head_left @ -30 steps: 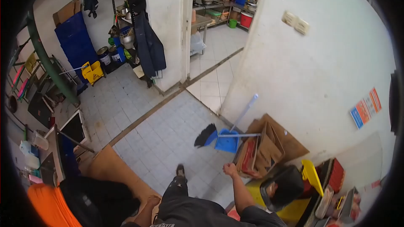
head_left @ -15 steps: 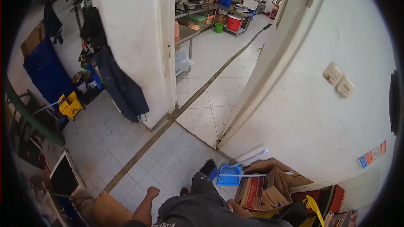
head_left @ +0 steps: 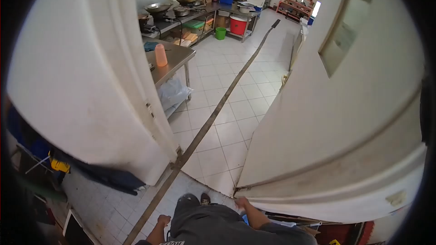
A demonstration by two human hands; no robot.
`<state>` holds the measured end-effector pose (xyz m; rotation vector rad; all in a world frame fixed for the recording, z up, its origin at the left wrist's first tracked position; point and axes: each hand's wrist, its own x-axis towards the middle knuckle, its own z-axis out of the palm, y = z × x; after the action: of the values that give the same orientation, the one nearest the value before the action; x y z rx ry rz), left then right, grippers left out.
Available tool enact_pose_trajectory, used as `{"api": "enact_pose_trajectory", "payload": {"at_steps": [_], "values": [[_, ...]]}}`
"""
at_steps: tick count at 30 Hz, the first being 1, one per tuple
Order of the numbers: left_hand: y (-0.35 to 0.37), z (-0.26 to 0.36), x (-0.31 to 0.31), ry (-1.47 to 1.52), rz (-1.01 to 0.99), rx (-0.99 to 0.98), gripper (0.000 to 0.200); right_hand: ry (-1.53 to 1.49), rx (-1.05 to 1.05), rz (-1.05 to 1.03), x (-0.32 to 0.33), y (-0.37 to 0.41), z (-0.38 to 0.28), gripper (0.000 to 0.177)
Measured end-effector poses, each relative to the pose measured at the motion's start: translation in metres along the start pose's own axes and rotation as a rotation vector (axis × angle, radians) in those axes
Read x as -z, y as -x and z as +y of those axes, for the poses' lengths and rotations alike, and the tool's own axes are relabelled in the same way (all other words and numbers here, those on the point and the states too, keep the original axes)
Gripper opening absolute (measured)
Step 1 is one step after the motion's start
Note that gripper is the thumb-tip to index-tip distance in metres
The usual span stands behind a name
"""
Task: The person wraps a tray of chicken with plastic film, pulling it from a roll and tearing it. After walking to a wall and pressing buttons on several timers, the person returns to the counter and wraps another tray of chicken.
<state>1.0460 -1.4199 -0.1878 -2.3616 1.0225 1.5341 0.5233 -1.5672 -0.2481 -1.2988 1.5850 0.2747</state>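
My left hand (head_left: 163, 220) hangs low beside my dark shirt (head_left: 213, 222), its fingers curled in with nothing seen in them. It is nearest to the dark strip (head_left: 156, 197) that runs along the floor. Further right, my right hand (head_left: 240, 202) hangs at my other side, near the foot of the white door (head_left: 318, 122). It is small and its fingers do not show clearly; I see no object with it. Below me a shoe (head_left: 205, 198) shows at the doorway, just short of the white tiles (head_left: 213, 163).
Left of the doorway stands a white wall (head_left: 86, 77). Beyond it, a steel table (head_left: 175, 63) bears an orange container (head_left: 161, 55). Further back are pans (head_left: 158, 9), a green bucket (head_left: 220, 33) and a red bucket (head_left: 237, 25). Red shelves (head_left: 294, 7) stand at the far end.
I have moved forward to the doorway, and the kitchen appears closer. The broom has gone out of view, and the dustpan and boxes are mostly hidden. My right hand shows more fully.
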Motion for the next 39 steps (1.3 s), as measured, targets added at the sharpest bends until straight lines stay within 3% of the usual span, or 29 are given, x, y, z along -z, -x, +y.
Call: {"api": "enact_pose_trajectory", "payload": {"at_steps": [1, 2, 4, 5, 6, 7, 9, 11, 13, 15, 17, 19, 21, 25, 29, 31, 32, 33, 35, 36, 37, 39], "values": [[-0.011, 0.016, 0.015, -0.31, -0.029, -0.181, 0.035, 0.11, 0.124, 0.084, 0.04, -0.029, -0.045, 0.029], [-0.028, 0.035, 0.032, -0.616, -0.051, -0.367, 0.032, -0.066, 0.071, 0.178, 0.081, -0.029, -0.102, 0.024], [-0.065, 0.064, 0.053, -0.532, -0.05, -0.305, 0.031, -0.366, 0.224, 0.201, 0.14, -0.081, -0.18, 0.026], [-0.083, 0.067, 0.056, -0.446, -0.055, -0.231, 0.031, -0.301, 0.323, 0.285, 0.168, -0.103, -0.222, 0.029], [-0.112, 0.065, 0.059, -0.179, -0.012, -0.311, 0.032, -0.233, 0.419, 0.362, 0.193, -0.123, -0.257, 0.031], [-0.127, 0.081, 0.071, -0.173, -0.013, -0.303, 0.032, -0.228, 0.42, 0.353, 0.217, -0.135, -0.288, 0.031], [-0.154, 0.104, 0.098, -1.042, 0.166, -1.06, 0.03, -0.227, 0.552, 0.419, 0.253, -0.151, -0.36, 0.03], [-0.182, 0.144, 0.099, -0.135, -0.008, -0.219, 0.028, -0.239, 0.589, 0.318, 0.276, -0.166, -0.421, 0.03], [-0.19, 0.173, 0.144, -0.413, 0.003, -0.37, 0.027, -0.231, 0.626, 0.181, 0.296, -0.187, -0.475, 0.03], [-0.179, 0.214, 0.182, -0.131, 0.069, -0.24, 0.032, -0.27, 0.742, 0.168, 0.312, -0.198, -0.524, 0.025], [-0.182, 0.249, 0.21, 0.465, 0.086, 0.06, 0.035, -0.26, 0.825, 0.07, 0.337, -0.203, -0.59, 0.024], [-0.196, 0.251, 0.225, 0.481, 0.193, -0.042, 0.031, -0.271, 0.874, -0.03, 0.358, -0.198, -0.65, 0.023], [-0.184, 0.26, 0.227, 0.607, 0.273, 0.037, 0.032, -0.311, 0.981, -0.048, 0.381, -0.193, -0.717, 0.02], [-0.139, 0.258, 0.197, 1.044, 0.453, 0.296, 0.036, -0.372, 1.047, -0.291, 0.404, -0.206, -0.831, 0.019], [-0.096, 0.296, 0.117, 1.851, 0.757, 0.485, 0.041, -0.354, 1.155, -0.523, 0.402, -0.225, -0.931, 0.016], [-0.071, 0.362, 0.117, 1.591, 0.618, 0.858, 0.042, -0.295, 1.182, -0.622, 0.396, -0.22, -0.978, 0.015], [-0.046, 0.419, 0.152, 1.604, 0.502, 0.911, 0.035, -0.266, 1.174, -0.681, 0.392, -0.212, -1.002, 0.015], [-0.06, 0.417, 0.082, 1.246, 0.404, 0.639, 0.02, -0.218, 1.224, -0.703, 0.391, -0.201, -1.022, 0.016], [-0.065, 0.482, 0.064, 1.744, 0.278, 0.646, 0.027, -0.201, 1.442, -0.743, 0.384, -0.181, -1.063, 0.017], [-0.067, 0.524, 0.046, 1.491, 0.422, 0.58, 0.031, -0.232, 1.605, -0.761, 0.379, -0.169, -1.081, 0.017], [-0.061, 0.572, 0.06, 1.204, 0.582, 0.464, 0.036, -0.239, 1.705, -0.764, 0.384, -0.147, -1.101, 0.018], [-0.049, 0.665, 0.117, 0.908, 0.807, 0.307, 0.046, -0.303, 1.915, -0.758, 0.379, -0.107, -1.136, 0.021]]}}
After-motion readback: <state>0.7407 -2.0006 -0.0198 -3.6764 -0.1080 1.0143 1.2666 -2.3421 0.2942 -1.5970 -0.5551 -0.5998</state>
